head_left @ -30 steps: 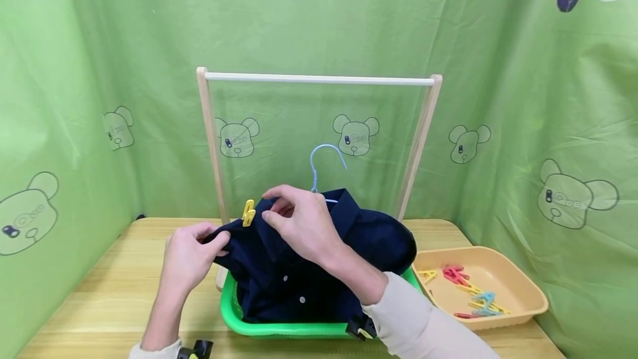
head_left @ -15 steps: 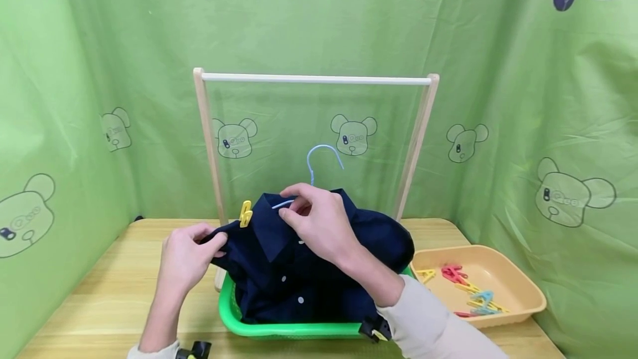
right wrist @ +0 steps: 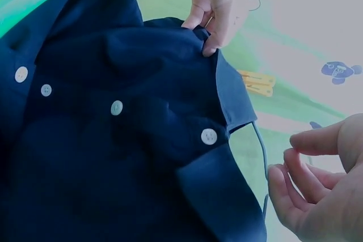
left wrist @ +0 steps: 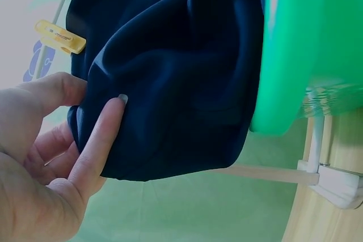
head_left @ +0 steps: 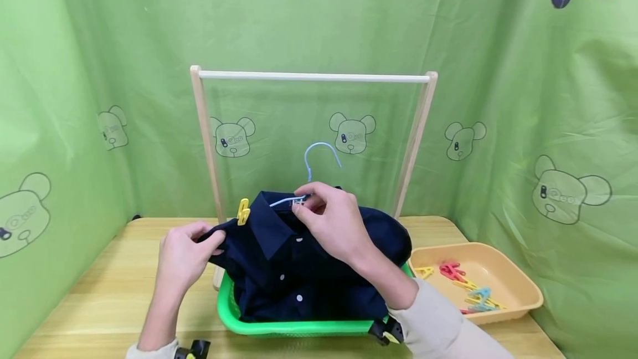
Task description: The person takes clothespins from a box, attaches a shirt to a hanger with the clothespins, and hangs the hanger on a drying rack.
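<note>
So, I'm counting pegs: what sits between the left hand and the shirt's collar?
A yellow clothespin, clipped to the dark shirt along its shoulder, as the head view shows.

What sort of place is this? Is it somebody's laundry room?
It looks more like a booth set up specially, though I can't be sure: green cartoon-print curtains close in three sides of a wooden table, and a small clothes rack stands on it.
</note>
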Demonstrator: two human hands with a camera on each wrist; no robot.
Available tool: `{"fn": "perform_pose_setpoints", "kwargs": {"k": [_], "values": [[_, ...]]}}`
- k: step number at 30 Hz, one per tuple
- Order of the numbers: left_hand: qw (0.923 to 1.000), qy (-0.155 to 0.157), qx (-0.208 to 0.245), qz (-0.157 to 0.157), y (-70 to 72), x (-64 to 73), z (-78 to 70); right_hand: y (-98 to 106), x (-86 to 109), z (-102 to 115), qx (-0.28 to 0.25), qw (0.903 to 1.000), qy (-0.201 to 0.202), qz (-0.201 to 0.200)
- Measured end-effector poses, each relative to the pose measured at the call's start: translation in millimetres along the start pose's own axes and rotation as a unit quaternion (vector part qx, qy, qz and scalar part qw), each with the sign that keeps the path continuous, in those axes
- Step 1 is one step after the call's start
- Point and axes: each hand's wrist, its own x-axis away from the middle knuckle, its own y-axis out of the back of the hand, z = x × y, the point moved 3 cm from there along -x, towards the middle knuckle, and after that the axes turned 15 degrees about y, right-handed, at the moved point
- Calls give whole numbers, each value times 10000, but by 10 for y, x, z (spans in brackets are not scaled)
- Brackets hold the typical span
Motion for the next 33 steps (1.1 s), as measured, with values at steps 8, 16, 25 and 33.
{"fn": "perform_pose_setpoints", "kwargs": {"k": [8,16,25,33], "values": [[9997,74,5,-212,3,5,14,109,29,-110,209,9994,-89,-244],[9994,76,44,-343,12,1,12,242,21,-184,403,9983,-113,-413],[9988,74,146,-472,-4,-14,18,370,23,-283,613,9969,-342,-357],[9990,88,163,-409,-12,-18,24,497,66,-424,917,9940,-378,-454]]}}
